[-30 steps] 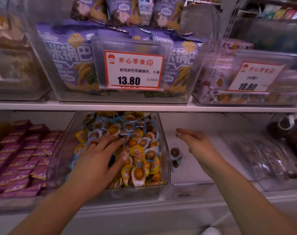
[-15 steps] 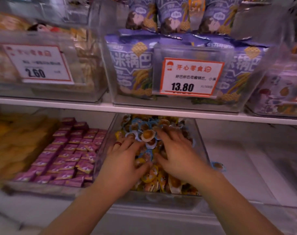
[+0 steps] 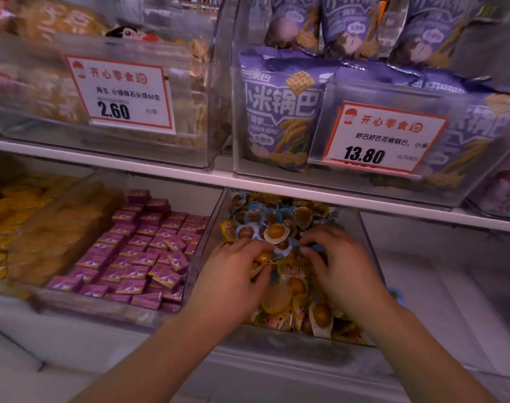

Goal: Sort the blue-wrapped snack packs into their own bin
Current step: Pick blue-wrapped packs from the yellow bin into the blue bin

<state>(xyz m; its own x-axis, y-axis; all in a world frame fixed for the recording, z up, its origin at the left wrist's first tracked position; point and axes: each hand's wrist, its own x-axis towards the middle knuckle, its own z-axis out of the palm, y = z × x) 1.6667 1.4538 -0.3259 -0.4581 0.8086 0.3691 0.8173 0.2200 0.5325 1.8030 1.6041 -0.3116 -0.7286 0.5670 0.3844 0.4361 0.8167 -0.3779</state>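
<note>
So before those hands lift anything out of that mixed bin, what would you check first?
1. Both hands in the mixed bin: ok. The left hand and right hand lie on the pile.
2. Blue packs within reach: ok, a cluster lies just beyond the fingertips.
3. A blue pack actually gripped: cannot tell, the curled fingers hide what is under them.
4. Yellow packs left out of the grip: cannot tell, they lie right under both hands.
5. Room on the right for blue packs: ok, one blue pack already lies past the bin wall there.
</note>
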